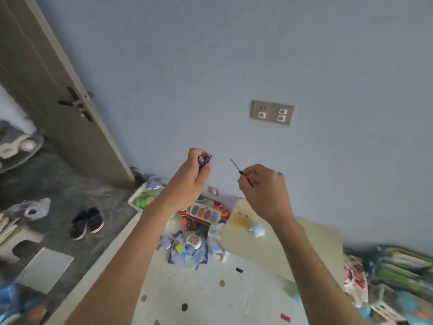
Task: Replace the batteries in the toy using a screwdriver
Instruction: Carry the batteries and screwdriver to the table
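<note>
Two batteries [205, 161], one screwdriver [241, 172]

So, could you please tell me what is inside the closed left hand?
The left hand holds purple batteries; two tops show, their lower ends covered by the fingers.

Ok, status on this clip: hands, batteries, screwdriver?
Left hand gripping batteries, raised. Right hand pinching small screwdriver. Toys piled below, untouched.
</note>
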